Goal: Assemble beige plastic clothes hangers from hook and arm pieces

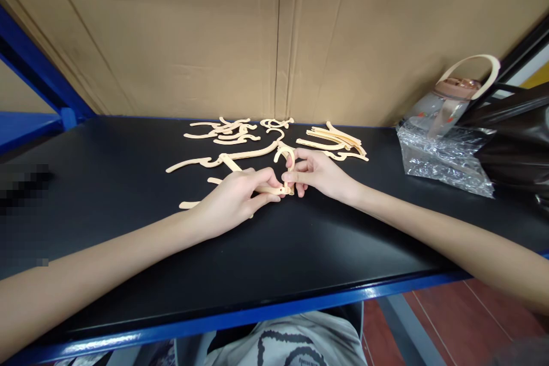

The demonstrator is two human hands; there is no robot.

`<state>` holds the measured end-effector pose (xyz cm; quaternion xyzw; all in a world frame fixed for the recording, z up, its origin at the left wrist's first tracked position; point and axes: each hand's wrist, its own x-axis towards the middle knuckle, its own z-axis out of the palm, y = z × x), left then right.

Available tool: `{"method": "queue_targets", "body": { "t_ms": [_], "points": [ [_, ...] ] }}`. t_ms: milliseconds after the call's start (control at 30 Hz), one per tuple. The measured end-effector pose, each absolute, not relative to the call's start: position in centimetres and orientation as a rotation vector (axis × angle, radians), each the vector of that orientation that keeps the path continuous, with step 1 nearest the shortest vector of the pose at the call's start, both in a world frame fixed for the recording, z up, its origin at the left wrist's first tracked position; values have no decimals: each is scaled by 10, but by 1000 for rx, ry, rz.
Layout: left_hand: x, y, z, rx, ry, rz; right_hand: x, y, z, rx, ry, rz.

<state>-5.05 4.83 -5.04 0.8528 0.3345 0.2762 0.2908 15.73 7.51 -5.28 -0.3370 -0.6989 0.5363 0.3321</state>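
1. Now both hands meet over the black tabletop (309, 257), and it looks like a joining step: hook to strip.
2. The left hand (238, 197) pinches a cream strip (269, 189) near its end, thumb and forefinger closed on it.
3. Just beside that pinch, the right hand (319, 174) closes its fingertips around the stem of a curved hook (283, 149), which stands upright.
4. Beyond the grip lies a jointed hanger (253, 154); farther right, a bundle of strips (330, 136).
5. Next move calls, probably, for a steady left pinch and careful right-hand alignment at the joint.
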Motion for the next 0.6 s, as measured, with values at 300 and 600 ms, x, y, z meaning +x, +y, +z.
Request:
{"method": "queue_targets", "body": {
  "t_ms": [300, 600],
  "points": [
    [-52, 48, -52, 2492, 929, 765, 156, 72, -50, -872, -1825, 1397],
    [-45, 45, -47, 2785, 967, 703, 158, 74, -47, -910, -1805, 1377]
  ]
}}
